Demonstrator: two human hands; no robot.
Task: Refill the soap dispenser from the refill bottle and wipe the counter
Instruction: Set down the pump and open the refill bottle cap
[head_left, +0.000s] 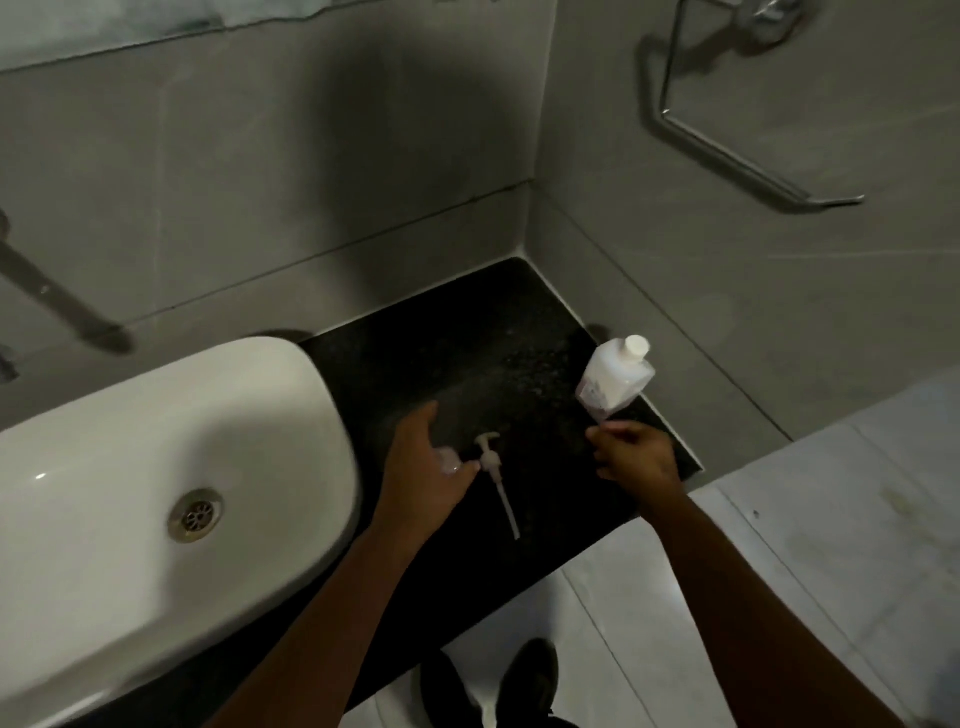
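Head view: left hand (426, 467) curls around the small soap dispenser (448, 461); right hand (636, 457) grips the tilted refill bottle (615, 379), which could slip, spilling soap on the counter (467, 338).

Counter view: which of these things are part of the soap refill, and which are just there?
In the job:
- soap dispenser, clear, held by the left hand
- pump, removed, lying on the counter
- refill bottle, capped, tilted, held low by the right hand

Just there:
- sink
- towel bar on the wall
- shoes on the floor

No cloth in view.
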